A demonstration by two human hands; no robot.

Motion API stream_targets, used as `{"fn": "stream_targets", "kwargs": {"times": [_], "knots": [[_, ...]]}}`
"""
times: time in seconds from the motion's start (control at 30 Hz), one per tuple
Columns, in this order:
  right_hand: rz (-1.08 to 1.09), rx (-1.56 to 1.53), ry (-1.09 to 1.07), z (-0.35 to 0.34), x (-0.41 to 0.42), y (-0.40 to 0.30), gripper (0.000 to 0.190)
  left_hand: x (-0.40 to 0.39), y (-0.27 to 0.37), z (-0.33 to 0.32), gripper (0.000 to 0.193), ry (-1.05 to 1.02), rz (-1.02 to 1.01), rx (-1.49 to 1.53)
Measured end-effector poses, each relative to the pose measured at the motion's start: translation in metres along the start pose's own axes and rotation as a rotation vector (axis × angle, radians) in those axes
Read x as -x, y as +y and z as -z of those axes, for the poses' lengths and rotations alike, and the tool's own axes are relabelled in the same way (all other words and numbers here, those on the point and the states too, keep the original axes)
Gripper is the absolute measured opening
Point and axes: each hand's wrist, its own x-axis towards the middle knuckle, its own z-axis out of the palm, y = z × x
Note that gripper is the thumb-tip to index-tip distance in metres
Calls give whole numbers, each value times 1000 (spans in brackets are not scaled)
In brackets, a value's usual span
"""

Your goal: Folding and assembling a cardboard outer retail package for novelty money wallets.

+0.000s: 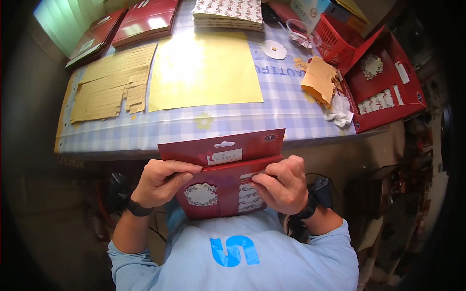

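Observation:
A dark red cardboard package [229, 189] rests upright against my lap, its hang-hole header flap [251, 143] tilted towards the table. On its front are a scalloped, leaf-bordered tag [201, 194] at left and patterned paper [249, 200] showing through a window at right. My left hand [162, 182] pinches the package's upper left edge, at the fold below the flap. My right hand [284, 185] grips the upper right part, with fingertips at the top of the window. The package's back and the fingers behind it are hidden.
A checked tablecloth [204, 136] covers the table ahead. On it lie a yellow sheet [207, 72], brown paper strips [109, 85], red folders [145, 22] and a patterned stack [228, 14]. At right are a red basket [333, 40], torn brown paper [319, 78], crumpled tissue [340, 111] and another red package [386, 109].

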Motion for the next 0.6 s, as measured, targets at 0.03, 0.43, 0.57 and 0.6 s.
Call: {"fn": "stream_targets", "kwargs": {"times": [0.03, 0.43, 0.57, 0.6], "knots": [[1, -3, 1, 0, 0, -1, 27, 0, 0, 0, 18, 1, 2, -2], [-145, -114, 45, 15, -7, 15, 31, -5, -5, 3, 16, -3, 38, 10], [-206, -110, 48, 22, -13, 24, 33, -5, -6, 5, 16, -45, 53, 54], [-229, -149, 38, 22, -14, 25, 32, -5, -6, 6, 17, -59, 53, 62]]}}
